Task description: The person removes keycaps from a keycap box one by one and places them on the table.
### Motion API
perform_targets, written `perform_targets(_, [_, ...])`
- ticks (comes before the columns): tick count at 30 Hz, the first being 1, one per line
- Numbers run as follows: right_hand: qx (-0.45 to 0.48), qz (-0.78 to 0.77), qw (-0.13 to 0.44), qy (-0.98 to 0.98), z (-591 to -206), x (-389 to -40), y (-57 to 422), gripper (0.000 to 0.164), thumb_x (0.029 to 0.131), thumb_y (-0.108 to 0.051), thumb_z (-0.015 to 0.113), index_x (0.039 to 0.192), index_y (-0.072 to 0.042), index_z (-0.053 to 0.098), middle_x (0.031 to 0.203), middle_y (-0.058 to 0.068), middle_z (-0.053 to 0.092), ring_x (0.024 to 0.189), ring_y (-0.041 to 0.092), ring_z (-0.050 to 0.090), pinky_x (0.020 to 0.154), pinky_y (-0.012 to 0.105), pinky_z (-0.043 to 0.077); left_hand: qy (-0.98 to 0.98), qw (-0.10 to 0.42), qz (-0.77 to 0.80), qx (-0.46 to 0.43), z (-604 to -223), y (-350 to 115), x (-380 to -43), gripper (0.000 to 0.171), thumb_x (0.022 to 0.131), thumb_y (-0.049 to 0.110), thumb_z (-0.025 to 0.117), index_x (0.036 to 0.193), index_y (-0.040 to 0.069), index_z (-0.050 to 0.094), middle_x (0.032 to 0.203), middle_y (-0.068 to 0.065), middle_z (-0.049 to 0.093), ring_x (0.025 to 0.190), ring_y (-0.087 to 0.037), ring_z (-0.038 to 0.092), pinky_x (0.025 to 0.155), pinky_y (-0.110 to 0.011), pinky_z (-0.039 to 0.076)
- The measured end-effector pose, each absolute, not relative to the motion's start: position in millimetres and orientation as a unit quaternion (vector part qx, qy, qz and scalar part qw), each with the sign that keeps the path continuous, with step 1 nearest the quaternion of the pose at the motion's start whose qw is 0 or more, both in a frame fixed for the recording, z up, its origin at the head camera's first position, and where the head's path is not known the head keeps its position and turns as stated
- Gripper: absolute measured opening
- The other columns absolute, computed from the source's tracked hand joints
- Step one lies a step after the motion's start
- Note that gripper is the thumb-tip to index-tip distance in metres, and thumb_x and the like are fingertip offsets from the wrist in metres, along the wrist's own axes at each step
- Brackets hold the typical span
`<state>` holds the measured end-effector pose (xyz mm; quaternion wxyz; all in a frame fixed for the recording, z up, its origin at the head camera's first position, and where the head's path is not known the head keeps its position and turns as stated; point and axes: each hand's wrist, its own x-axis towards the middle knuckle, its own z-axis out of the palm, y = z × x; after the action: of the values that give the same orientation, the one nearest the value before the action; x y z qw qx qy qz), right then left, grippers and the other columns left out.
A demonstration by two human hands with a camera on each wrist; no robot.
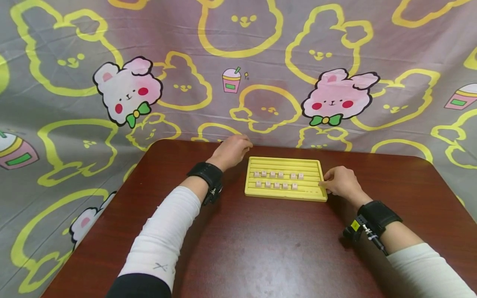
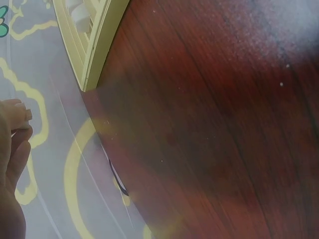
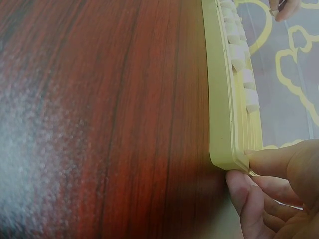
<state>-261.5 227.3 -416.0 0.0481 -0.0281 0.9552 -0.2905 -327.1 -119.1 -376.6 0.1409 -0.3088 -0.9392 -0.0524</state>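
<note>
A yellow ridged tray (image 1: pixel 284 193) lies on the table, with several small pale cubes (image 1: pixel 276 186) standing in two rows across its slots. Faint marks on the cubes' tops are too small to read. My right hand (image 1: pixel 342 182) grips the tray's right end, thumb on the rim and fingers curled against its side, as the right wrist view also shows. Beyond the tray's far left corner, my left hand (image 1: pixel 232 151) is raised off the table. Its fingertips pinch a small pale cube (image 2: pixel 28 115), mostly hidden by the fingers.
The dark reddish-brown table (image 1: pixel 268 244) reaches back to a hanging cloth (image 1: pixel 268 99) printed with cartoon bunnies. Black straps with small cameras (image 1: pixel 206 178) sit on both wrists.
</note>
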Motion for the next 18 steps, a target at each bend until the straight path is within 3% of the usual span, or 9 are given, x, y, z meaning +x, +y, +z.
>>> perform_targets(18, [-0.032,-0.292,0.057,0.954,-416.7,-262.3,229.8,0.029,0.089,-0.017,0.072,0.104,0.007,0.068,0.078,0.012,0.070,0.061,0.014,0.063,0.054,0.025,0.050,-0.940,0.142,-0.067,-0.302,-383.7,-120.8,-335.8,0.023,0.096,0.005,0.060,0.115,0.007,0.073,0.113,-0.009,0.071,0.109,-0.025,0.066,0.095,-0.033,0.055])
